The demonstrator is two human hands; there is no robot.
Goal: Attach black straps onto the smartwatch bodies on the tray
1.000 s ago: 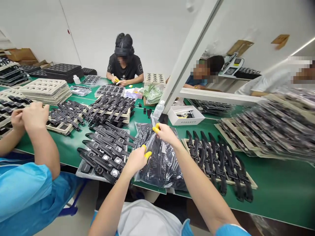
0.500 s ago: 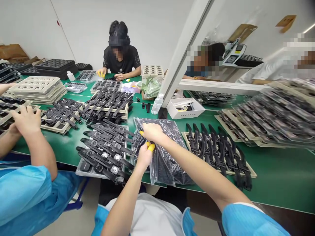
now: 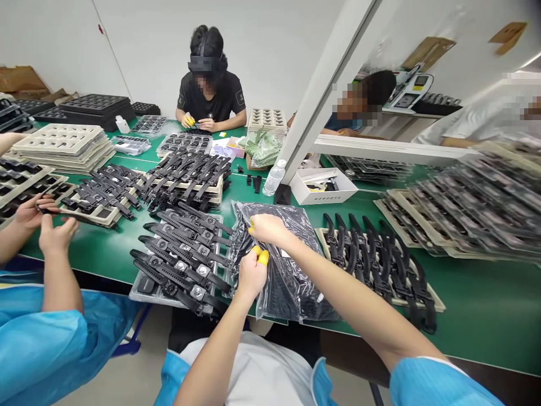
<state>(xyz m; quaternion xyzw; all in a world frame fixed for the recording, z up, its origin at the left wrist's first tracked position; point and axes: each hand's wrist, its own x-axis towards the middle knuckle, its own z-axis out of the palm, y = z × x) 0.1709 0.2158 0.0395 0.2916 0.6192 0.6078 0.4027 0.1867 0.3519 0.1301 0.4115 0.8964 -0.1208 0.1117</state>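
Yellow finger cots cover fingertips on both of my hands. My left hand [image 3: 252, 273] is closed in a pinch at the left side of a clear plastic bag [image 3: 291, 282] with black contents, gripping its film. Just above and to the right, my right hand [image 3: 269, 230] curls over the same bag with its fingers closed on it. Dark, shiny folds lie between the two hands; I cannot make out their details. Left of my hands, watches with black straps [image 3: 181, 254] lie in slanted rows on a clear tray [image 3: 141, 293].
A cream tray of strapped watches [image 3: 376, 259] lies right of the bag, with stacked trays [image 3: 448, 220] beyond. Behind stand a water bottle [image 3: 274, 177] and white box [image 3: 323, 189]. A co-worker's hands [image 3: 54, 231] handle a dark strap at left; another person [image 3: 209, 96] sits opposite.
My hands stay at the bag, the left rising slightly and turning. A pale patch now shows on the bag beside them. The left co-worker's hands have drawn back and now hold a dark strap.
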